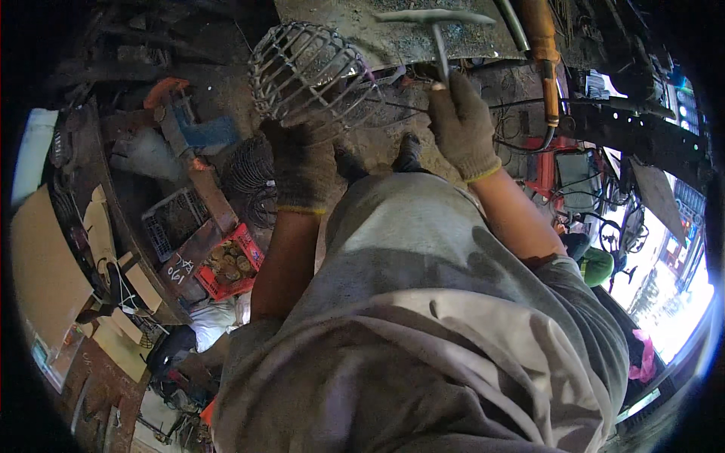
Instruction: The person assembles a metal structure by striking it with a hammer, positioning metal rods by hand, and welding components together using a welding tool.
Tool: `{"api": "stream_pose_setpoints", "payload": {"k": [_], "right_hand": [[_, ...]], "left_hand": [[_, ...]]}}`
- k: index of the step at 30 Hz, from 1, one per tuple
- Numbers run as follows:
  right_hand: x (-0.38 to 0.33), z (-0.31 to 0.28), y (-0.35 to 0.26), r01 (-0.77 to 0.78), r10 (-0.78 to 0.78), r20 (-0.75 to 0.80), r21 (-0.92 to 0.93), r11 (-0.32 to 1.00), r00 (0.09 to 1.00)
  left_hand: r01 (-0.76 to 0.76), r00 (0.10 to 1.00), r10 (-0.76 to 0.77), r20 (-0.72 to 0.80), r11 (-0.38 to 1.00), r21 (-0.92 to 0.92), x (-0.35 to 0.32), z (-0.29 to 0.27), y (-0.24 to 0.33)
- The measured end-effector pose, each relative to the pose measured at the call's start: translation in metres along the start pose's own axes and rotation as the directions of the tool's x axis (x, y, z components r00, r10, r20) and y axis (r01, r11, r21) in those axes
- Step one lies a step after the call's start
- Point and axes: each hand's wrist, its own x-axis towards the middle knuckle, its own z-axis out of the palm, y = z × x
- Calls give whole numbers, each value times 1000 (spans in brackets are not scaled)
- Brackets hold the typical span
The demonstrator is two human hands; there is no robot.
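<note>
My left hand, in a brown knitted glove with a yellow cuff edge, grips the near side of a rounded cage made of grey metal bars. The fingers are closed at its rim and partly hidden behind the glove's back. The cage tilts upward in front of me, its far end close to a metal-topped table. In my right hand, gloved the same way, is a chipping hammer with a thin metal handle and a long, narrow head. The hammer is raised, its head over the table and apart from the cage.
An orange-handled torch with a dark cable hangs at the table's right. To the left are a blue and orange clamp-like tool, coiled wire and a red crate of round pieces. A red frame stands right.
</note>
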Motion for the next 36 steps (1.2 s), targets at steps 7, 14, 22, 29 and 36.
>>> {"api": "stream_pose_setpoints", "payload": {"k": [7,14,22,29,36], "right_hand": [[-11,-3,28,-113,122,-52,144,983,991],[-26,-6,3,105,-105,28,8,994,994],[-17,7,22,287,-279,69,-258,922,958],[-6,-5,-22,229,-225,51,-120,966,973],[13,-4,-18,258,-222,143,-337,905,964]], "left_hand": [[-7,1000,6,-25,998,-56,3,-7,-2],[20,1000,-21,-9,994,-111,2,-8,-10],[26,1000,-25,5,987,-161,3,-8,-9],[120,991,-89,95,906,-406,-2,-9,-11],[90,985,3,170,842,-532,4,-30,-23]]}}
